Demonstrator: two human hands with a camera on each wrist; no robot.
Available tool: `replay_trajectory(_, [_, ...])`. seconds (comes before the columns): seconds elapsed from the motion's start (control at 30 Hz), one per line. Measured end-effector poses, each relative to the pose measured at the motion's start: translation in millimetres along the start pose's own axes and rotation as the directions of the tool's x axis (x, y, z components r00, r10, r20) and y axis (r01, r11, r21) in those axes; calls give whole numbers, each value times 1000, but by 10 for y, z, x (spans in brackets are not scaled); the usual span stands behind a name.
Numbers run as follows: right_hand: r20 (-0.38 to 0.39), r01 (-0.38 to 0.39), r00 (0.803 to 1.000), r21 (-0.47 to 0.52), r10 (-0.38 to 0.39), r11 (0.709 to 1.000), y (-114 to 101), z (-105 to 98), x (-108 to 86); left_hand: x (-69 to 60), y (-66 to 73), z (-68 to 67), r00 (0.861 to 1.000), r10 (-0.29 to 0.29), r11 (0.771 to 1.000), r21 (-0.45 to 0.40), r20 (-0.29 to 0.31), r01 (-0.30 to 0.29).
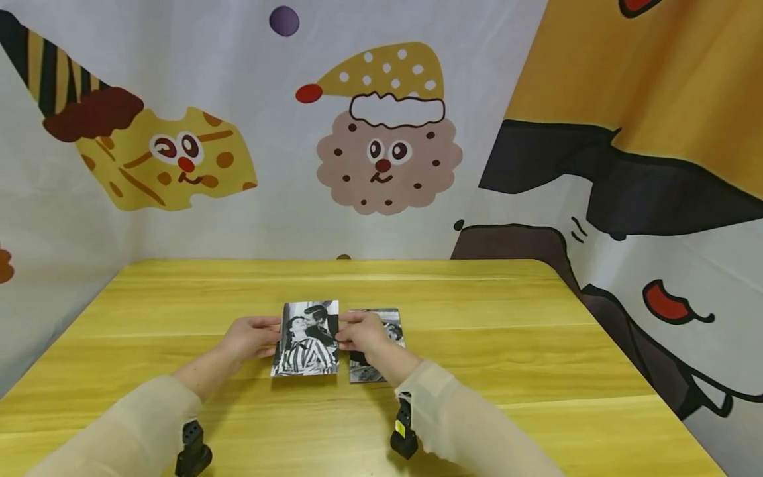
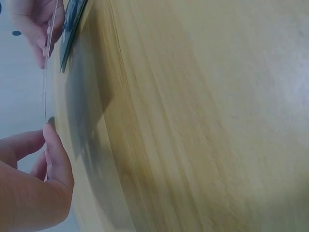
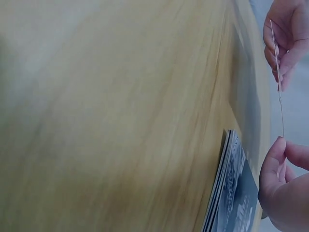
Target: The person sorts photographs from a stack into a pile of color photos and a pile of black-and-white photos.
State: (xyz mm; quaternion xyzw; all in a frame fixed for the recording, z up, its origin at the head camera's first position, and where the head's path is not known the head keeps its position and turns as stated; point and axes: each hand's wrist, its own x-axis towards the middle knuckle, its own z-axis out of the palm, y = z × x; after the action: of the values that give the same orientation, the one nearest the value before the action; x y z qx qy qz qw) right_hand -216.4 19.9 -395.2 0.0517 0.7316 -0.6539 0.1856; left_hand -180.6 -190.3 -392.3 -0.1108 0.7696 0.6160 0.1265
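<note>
Black-and-white photo (image 1: 306, 341): held up, left of print stack (image 1: 365, 373)
Left hand (image 1: 252, 338): pinches edge away from stack
Right hand (image 1: 366, 332): pinches stack-side edge
Edge grip: likely spares picture

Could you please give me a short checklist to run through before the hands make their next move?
1. Left hand pinching one side of the thin, rectangular black-and-white photo card: ok.
2. Right hand pinching the opposite side: ok.
3. Photo card raised off the yellow wood-grain table: ok, the wrist views show a gap.
4. Stack of rectangular black-and-white cards lying on the table: ok.
5. Top picture of the stack fully visible in the head view: not ok, the right hand covers part of it.
6. Back of the photo card: cannot tell, no view shows its face.
</note>
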Motion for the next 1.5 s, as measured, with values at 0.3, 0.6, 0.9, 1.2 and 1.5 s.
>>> replay_trajectory(0.3, [2, -7, 1000, -15, 7, 1000, 35, 41, 19, 32, -41, -17, 999, -29, 999, 29, -14, 29])
replay_trajectory(0.6, [12, -20, 1000, -35, 21, 999, 74, 35, 34, 32, -47, -3, 999, -48, 999, 8, -13, 48])
replay_trajectory(0.9, [35, -7, 999, -36, 9, 999, 61, 20, 29, 12, -27, 1, 996, -57, 997, 48, -65, 60])
replay_trajectory(1.2, [26, -17, 1000, -24, 17, 1000, -5, -63, 50, -4, 97, 11, 997, -23, 1000, 8, -78, 24])
replay_trajectory(1.5, [27, -17, 999, -2, 17, 1000, -138, -288, 21, 7, 328, 146, 1000, -7, 999, -52, 27, 8])
